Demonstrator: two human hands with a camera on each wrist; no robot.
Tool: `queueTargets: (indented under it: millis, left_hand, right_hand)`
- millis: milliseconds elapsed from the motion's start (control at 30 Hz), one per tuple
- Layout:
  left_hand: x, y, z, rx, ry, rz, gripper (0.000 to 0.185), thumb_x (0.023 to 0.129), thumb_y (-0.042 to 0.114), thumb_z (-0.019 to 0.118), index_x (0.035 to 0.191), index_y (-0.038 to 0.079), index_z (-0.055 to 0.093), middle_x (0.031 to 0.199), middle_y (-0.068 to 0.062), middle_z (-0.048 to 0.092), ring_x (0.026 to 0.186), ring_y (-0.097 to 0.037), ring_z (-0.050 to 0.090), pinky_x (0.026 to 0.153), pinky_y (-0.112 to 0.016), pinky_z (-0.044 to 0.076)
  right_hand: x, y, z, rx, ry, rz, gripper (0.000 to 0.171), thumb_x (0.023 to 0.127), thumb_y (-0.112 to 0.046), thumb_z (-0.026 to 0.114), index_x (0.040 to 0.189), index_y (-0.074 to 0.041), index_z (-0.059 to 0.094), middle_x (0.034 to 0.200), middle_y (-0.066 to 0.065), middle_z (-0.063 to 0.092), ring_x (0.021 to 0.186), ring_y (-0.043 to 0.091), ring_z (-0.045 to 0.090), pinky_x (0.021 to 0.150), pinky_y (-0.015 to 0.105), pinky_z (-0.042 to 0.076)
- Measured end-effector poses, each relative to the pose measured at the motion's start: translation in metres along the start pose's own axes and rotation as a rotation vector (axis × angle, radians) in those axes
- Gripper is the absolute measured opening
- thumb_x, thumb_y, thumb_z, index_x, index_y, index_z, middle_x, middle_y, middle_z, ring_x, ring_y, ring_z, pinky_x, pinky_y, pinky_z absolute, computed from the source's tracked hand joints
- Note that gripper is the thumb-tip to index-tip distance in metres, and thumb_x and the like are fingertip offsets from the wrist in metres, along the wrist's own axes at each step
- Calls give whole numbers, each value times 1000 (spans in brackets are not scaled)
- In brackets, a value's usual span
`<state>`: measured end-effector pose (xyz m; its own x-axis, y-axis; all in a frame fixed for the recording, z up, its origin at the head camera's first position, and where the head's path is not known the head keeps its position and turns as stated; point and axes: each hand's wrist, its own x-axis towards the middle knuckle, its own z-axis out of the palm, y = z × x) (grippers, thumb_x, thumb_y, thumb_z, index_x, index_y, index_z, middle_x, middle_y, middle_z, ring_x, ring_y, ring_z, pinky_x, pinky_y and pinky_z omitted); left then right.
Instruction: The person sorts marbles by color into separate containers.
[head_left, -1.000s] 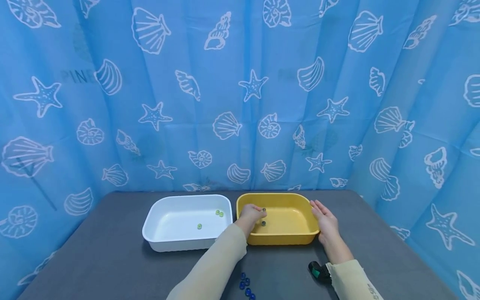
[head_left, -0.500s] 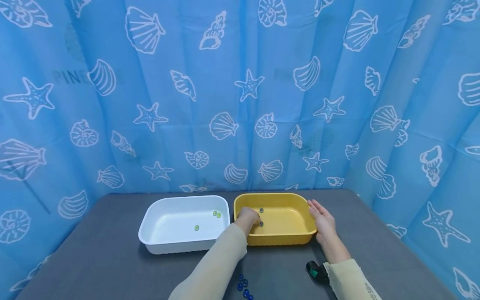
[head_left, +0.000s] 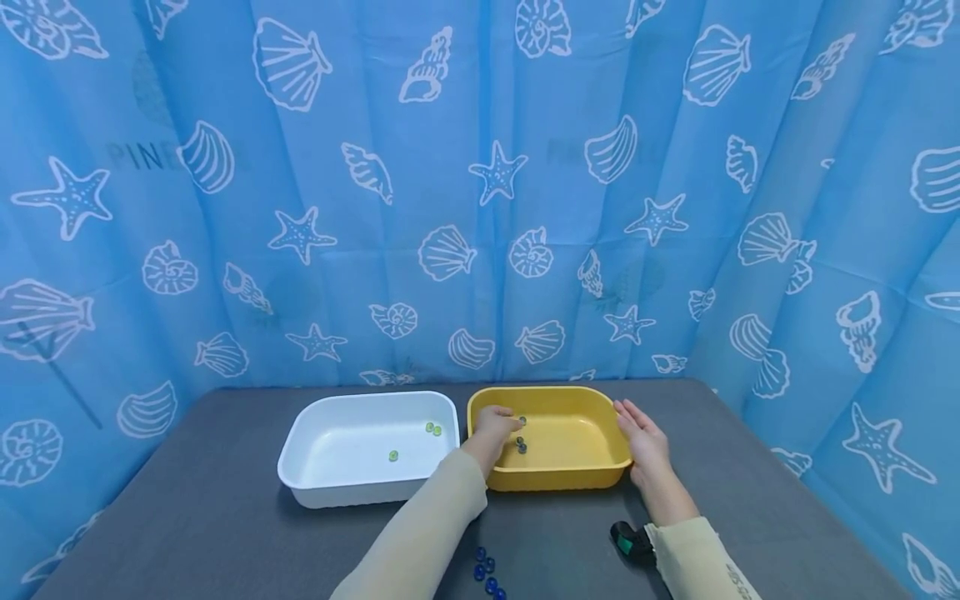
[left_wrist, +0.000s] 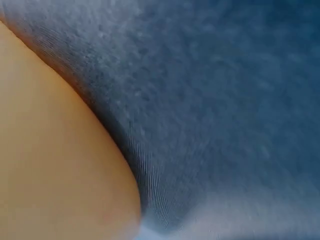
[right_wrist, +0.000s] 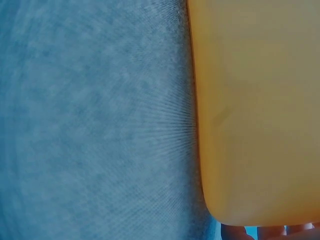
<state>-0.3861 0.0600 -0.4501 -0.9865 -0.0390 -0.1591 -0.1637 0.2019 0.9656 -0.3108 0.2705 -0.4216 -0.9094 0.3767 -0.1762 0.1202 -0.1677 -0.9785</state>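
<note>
— while the left hand (head_left: 497, 427) is reaching into the yellow tub (head_left: 577, 479), what is it doing?
— its fingers are curling beside two dark beads (head_left: 521, 446); whether it's pinching one, nobody can tell.
— and the right hand (head_left: 643, 442)?
— it's lying flat, fingers straight, against the tub's right rim on the grey surface (head_left: 225, 517).

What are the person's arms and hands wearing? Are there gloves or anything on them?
No gloves: both hands are bare. The left hand and the right hand come out of long, pale cream sleeves that reach the wrists. The right sleeve has a small line of dark lettering near its lower end, too small to read. A small black device with a green patch sits by the right wrist.
</note>
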Motion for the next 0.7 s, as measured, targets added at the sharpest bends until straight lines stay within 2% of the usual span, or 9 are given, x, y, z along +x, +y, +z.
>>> queueTargets:
  millis: [100, 133, 167, 233, 300, 400, 567, 700]
  left_hand:
    - [-16, 13, -9, -101, -12, 68, 24, 82, 8, 77, 104, 4, 68, 108, -13, 61, 92, -27, 59, 79, -38, 52]
    - [-26, 23, -14, -96, -15, 53, 27, 85, 8, 75, 110, 4, 67, 113, -13, 60, 96, -29, 59, 82, -41, 51]
    - [-30, 28, -17, -103, -24, 69, 27, 87, 9, 73, 113, 3, 66, 113, -13, 60, 95, -29, 59, 82, -41, 51]
    - [-38, 35, -24, -111, -38, 98, 29, 88, 11, 72, 116, 3, 66, 106, -10, 61, 85, -26, 59, 77, -38, 52]
    - [-44, 38, -32, -106, -70, 128, 31, 89, 12, 71, 118, 3, 65, 96, -7, 61, 73, -21, 55, 68, -34, 50]
    - [-57, 41, -43, -84, -139, 161, 33, 90, 13, 71, 121, 2, 64, 84, -2, 57, 63, -13, 49, 62, -28, 47]
    - [-76, 41, -63, -8, -245, 192, 31, 91, 14, 69, 119, 2, 64, 78, -1, 53, 63, -13, 49, 63, -28, 48]
    - [-92, 39, -77, 40, -300, 217, 30, 91, 14, 70, 117, 2, 65, 76, -2, 52, 65, -14, 49, 62, -26, 47]
  right_hand:
    - [0, -1, 0, -2, -4, -5, 53, 105, -17, 45, 154, -11, 27, 154, 6, 33, 142, 20, 28, 114, 36, 24]
    - [0, -1, 0, -5, -5, -6, 53, 105, -16, 45, 154, -11, 27, 154, 6, 33, 143, 21, 28, 114, 36, 24]
    - [0, -1, 0, -6, -6, -6, 52, 105, -16, 45, 154, -11, 27, 154, 6, 33, 143, 20, 28, 114, 36, 23]
    - [0, -1, 0, -11, -8, -8, 53, 104, -16, 45, 154, -11, 27, 154, 6, 33, 143, 21, 28, 114, 36, 23]
    - [1, 0, 0, -17, -4, -7, 52, 105, -16, 45, 154, -11, 27, 154, 6, 34, 142, 20, 28, 114, 36, 23]
    - [1, -1, -1, -22, 2, -7, 52, 104, -16, 45, 154, -11, 27, 154, 7, 34, 142, 21, 29, 114, 37, 23]
    - [-1, -2, 1, -22, -1, -2, 53, 105, -17, 44, 154, -11, 26, 154, 7, 33, 143, 21, 28, 114, 37, 23]
    - [-3, -2, 2, -21, 4, 0, 53, 105, -17, 45, 154, -11, 26, 154, 7, 33, 142, 21, 28, 114, 37, 24]
